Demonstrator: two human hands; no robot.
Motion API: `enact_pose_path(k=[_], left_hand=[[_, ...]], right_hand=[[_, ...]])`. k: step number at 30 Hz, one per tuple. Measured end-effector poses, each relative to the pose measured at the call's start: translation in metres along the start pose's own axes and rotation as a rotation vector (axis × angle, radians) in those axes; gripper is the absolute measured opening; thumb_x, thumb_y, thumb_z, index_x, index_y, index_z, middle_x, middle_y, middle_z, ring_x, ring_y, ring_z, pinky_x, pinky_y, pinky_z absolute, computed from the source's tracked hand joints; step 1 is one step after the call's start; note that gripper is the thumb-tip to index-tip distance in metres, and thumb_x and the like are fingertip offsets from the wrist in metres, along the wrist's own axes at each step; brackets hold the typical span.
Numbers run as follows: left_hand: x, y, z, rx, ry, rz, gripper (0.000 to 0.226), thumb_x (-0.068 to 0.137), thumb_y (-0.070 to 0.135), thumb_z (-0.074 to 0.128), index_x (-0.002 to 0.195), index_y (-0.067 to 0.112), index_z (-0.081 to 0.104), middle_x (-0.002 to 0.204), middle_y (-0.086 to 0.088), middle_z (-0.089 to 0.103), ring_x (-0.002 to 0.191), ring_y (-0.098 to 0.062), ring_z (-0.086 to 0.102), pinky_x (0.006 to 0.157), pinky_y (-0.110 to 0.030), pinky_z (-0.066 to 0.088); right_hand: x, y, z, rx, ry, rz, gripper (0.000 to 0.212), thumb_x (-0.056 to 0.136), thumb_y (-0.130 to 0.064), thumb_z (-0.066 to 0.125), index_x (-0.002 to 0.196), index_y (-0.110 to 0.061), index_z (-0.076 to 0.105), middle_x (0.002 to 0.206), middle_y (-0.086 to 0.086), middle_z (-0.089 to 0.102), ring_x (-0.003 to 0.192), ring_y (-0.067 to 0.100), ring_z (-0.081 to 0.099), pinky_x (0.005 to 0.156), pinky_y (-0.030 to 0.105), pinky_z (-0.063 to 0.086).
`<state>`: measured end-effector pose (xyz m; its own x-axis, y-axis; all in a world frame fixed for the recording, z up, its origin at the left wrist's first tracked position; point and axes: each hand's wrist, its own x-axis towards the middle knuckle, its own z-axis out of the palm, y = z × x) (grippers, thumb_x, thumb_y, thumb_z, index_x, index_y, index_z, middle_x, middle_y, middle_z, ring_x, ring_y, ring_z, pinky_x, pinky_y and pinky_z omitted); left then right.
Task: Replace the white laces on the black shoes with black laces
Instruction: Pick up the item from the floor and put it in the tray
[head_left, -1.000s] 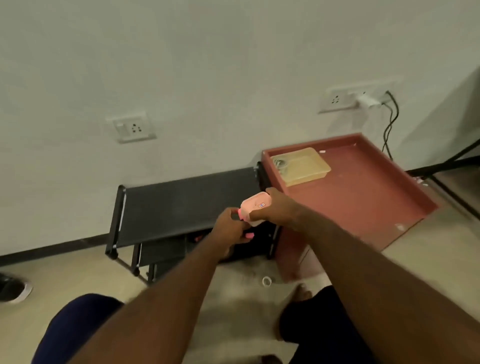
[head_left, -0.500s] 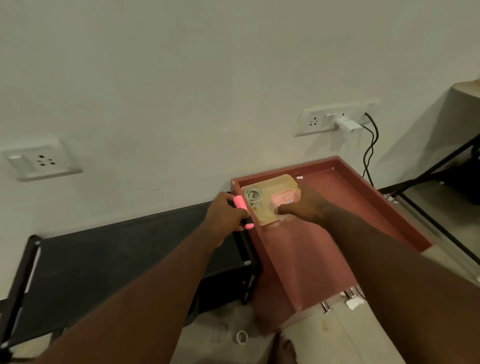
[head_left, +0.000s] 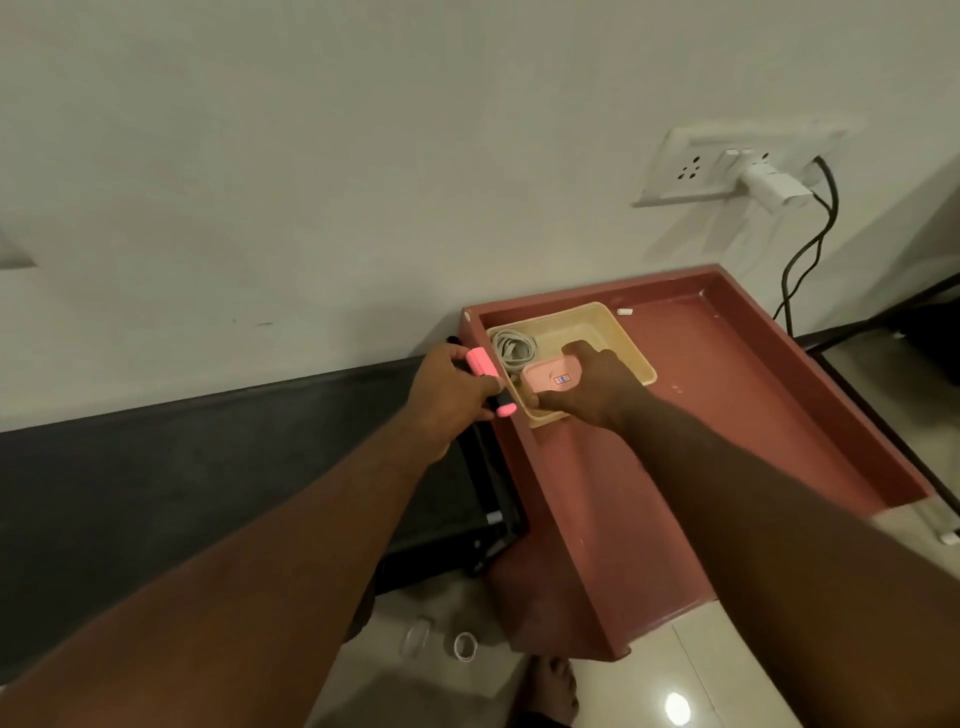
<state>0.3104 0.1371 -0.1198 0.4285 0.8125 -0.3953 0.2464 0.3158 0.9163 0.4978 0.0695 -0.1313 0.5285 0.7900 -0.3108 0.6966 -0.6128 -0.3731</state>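
No shoes or laces show in the head view. My left hand (head_left: 451, 396) grips a black-and-pink handled tool (head_left: 485, 371) just left of the red table's corner. My right hand (head_left: 597, 387) holds a flat pink case (head_left: 550, 376) with a small sticker, low inside a cream tray (head_left: 626, 338). A coiled pale cable (head_left: 511, 347) lies in the tray's left end.
The cream tray sits at the back left of a red rimmed table (head_left: 753, 415) against the wall. A black rack (head_left: 208, 467) stands to its left. A wall socket with white charger (head_left: 769, 184) and black cord is above. A white ring (head_left: 465, 646) lies on the floor.
I have come closer to the red table. My right hand carried the pink case from in front of the rack into the cream tray; my left hand kept hold of the pink-ended tool.
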Motion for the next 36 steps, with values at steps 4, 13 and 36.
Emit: enact_pose_path(k=[4,13,36], left_hand=[[-0.006,-0.007,0.000,0.003,0.000,-0.017,0.044,0.083,0.003,0.074,0.114,0.016,0.047,0.120,-0.016,0.058,0.099,-0.029,0.067,0.070,-0.038,0.062],[0.003,0.032,0.036,-0.062,-0.039,0.137,0.045,0.082,0.002,0.076,0.118,0.010,0.049,0.107,-0.013,0.064,0.083,-0.023,0.071,0.069,-0.039,0.062],[0.051,0.000,0.069,1.352,-0.160,0.534,0.052,0.091,0.047,0.061,0.131,0.014,0.055,0.125,-0.010,0.057,0.114,-0.026,0.054,0.094,-0.040,0.044]], right_hand=[[-0.007,-0.005,0.003,0.000,0.024,-0.021,0.089,0.079,-0.060,0.075,0.150,-0.019,0.039,0.141,0.013,0.052,0.125,0.032,0.053,0.098,0.038,0.045],[-0.019,-0.031,-0.069,0.529,-0.110,-0.134,0.034,0.095,-0.043,0.064,0.108,-0.012,0.071,0.102,0.008,0.073,0.085,0.019,0.069,0.073,0.033,0.054],[0.089,0.018,-0.013,0.177,0.094,-0.021,0.028,0.083,-0.023,0.082,0.091,0.002,0.071,0.093,0.021,0.073,0.083,0.031,0.070,0.080,0.044,0.058]])
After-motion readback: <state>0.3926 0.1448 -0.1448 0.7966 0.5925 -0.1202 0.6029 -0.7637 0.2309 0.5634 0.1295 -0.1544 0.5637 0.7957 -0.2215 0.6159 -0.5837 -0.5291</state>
